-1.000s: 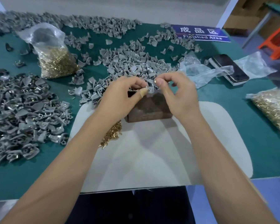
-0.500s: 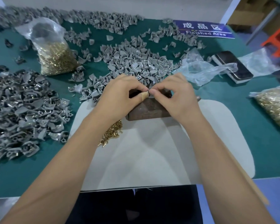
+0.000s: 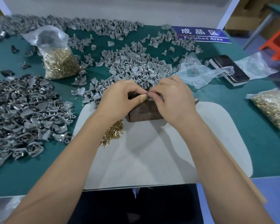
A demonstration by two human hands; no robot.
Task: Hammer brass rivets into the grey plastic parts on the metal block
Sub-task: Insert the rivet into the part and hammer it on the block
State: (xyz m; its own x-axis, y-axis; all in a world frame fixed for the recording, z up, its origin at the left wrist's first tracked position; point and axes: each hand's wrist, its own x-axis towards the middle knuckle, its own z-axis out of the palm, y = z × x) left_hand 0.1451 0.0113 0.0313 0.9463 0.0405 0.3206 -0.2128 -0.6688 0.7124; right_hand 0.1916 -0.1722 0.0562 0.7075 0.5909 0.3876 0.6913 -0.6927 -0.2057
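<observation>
My left hand [image 3: 120,99] and right hand [image 3: 173,97] met fingertip to fingertip, pinching a small grey plastic part [image 3: 147,95] atop the metal block [image 3: 144,111]. Loose brass rivets [image 3: 112,134] lay just beside it; a grey parts heap [image 3: 132,68] crowded behind, with the white mat [image 3: 152,156] bare toward me.

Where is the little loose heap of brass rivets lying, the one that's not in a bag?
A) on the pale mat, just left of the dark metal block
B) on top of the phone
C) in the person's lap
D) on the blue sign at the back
A: the loose brass rivets lie spilled on the pale mat, beside the near left corner of the metal block, partly under the left forearm.
</observation>
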